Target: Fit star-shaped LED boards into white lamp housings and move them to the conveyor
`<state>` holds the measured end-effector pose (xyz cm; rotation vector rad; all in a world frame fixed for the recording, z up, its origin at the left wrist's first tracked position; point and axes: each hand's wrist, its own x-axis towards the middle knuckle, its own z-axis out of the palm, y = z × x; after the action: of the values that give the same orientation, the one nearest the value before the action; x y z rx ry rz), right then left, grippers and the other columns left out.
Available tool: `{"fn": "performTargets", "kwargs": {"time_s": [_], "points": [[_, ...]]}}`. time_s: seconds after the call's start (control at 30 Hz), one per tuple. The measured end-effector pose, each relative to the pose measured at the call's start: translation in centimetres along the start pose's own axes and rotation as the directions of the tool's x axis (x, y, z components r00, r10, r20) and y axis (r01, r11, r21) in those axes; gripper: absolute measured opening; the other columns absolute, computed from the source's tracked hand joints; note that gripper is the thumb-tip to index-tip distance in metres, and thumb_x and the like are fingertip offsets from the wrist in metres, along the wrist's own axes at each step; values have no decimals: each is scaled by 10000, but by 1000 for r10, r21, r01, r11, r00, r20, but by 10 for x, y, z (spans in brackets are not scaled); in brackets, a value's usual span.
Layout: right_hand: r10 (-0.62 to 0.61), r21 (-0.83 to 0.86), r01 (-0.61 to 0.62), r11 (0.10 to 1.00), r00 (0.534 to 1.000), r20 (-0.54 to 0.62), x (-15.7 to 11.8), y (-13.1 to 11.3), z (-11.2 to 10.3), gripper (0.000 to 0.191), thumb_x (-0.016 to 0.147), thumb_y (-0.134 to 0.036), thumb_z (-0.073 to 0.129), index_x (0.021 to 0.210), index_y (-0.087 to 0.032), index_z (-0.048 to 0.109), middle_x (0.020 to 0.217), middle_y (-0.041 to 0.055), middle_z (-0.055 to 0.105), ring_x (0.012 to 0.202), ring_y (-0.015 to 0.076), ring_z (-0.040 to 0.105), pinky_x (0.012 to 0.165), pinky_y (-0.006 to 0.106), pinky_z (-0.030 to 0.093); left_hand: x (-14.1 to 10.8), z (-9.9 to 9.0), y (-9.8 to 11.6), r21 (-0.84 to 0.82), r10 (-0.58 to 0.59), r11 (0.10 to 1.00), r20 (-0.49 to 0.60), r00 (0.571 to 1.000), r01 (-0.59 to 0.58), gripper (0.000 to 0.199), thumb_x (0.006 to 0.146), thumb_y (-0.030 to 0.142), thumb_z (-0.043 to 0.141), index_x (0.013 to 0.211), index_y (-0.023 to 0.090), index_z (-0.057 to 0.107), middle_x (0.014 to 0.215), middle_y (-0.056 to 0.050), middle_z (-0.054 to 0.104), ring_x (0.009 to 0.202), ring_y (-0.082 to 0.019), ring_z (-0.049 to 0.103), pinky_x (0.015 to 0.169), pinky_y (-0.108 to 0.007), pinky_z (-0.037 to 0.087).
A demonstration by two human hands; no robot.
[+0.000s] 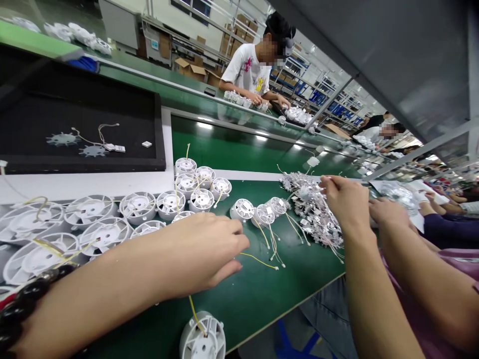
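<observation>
Reaching across the smooth green bench [295, 274], the left hand [209, 245] is held palm down, fingers loosely bent and thumb set apart; whether anything is gripped beneath it cannot be told. Just beyond its fingertips, a thin yellow wire [259, 260] is seen, tipped with a small white connector [276, 268]. The right hand [347, 202] is raised at the edge of a tangled heap [318, 217] of shiny, jagged pieces, its thumb and forefinger brought close together; whether a piece is pinched cannot be made out. Between the hands, three round white housings [243, 210] are clustered beside the heap. More spoked, rigid-looking housings [90, 209] are packed at the left, and a single housing [205, 344] is placed near the front edge. Inside a matte black tray [160, 129], flat toothed discs [62, 139] are laid.
</observation>
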<state>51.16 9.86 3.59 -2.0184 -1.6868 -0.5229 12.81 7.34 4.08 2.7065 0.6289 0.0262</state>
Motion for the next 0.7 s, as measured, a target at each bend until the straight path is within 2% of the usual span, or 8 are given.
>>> {"fn": "performTargets", "kwargs": {"time_s": [0.2,0.27,0.33,0.37,0.43,0.5,0.57,0.7], "points": [[228,417,-96,904,932,-280,-13,-35,-9,427,1029,-512,573,1017,-148,795,889,145,828,754,309,814,719,491,688,2,-3,1,-11,-77,997,-52,996,76,214,1050,219,727,1262,202,751,1281,-94,769,1123,-350,774,899,-442,620],[240,537,-62,841,933,-269,-18,-58,-22,373,1039,-533,638,1011,-199,803,905,103,830,750,281,813,727,475,702,1,-2,-1,-110,-120,988,-140,983,105,401,1096,286,667,1490,228,625,1474,-123,690,1273,-372,726,1008,-495,621],[229,711,-27,703,954,-191,-26,-86,-36,267,1023,-512,736,999,-261,823,895,52,837,724,246,808,703,427,708,-1,0,-4,-356,-199,929,-241,950,104,611,1122,448,626,1672,298,409,1649,-137,553,1428,-378,635,1094,-524,604],[206,798,-10,602,968,-143,-31,-100,-42,212,1007,-485,782,984,-281,834,866,31,839,686,229,801,660,396,703,-2,1,-5,-520,-248,850,-258,934,82,708,1113,540,622,1715,333,312,1703,-141,490,1483,-374,592,1121,-527,597],[119,909,1,417,991,-56,-40,-125,-51,159,992,-435,828,966,-281,854,832,17,847,629,207,793,588,350,690,-1,-1,-7,-822,-289,569,-194,938,5,799,1098,650,600,1734,346,224,1728,-171,449,1505,-355,579,1132,-510,605],[11,946,9,324,1000,-13,-48,-144,-56,176,995,-438,829,975,-267,867,842,24,860,620,202,801,569,335,691,1,-6,-6,-982,-214,187,-66,975,-25,717,1149,650,475,1714,274,246,1674,-227,504,1420,-330,665,1106,-477,631],[-46,956,22,293,999,-9,-54,-155,-57,199,995,-463,823,991,-270,874,866,31,869,642,210,814,591,344,705,3,-12,-3,-996,-83,-89,26,996,19,590,1200,585,314,1655,210,335,1595,-243,583,1292,-306,754,1049,-424,664],[-31,967,62,248,998,-56,-62,-160,-54,162,1003,-458,816,998,-308,877,851,13,868,676,212,828,628,348,712,4,-16,-1,-974,31,-204,93,995,97,427,1220,468,318,1411,180,569,1494,-208,668,1184,-279,804,900,-296,688]]}}
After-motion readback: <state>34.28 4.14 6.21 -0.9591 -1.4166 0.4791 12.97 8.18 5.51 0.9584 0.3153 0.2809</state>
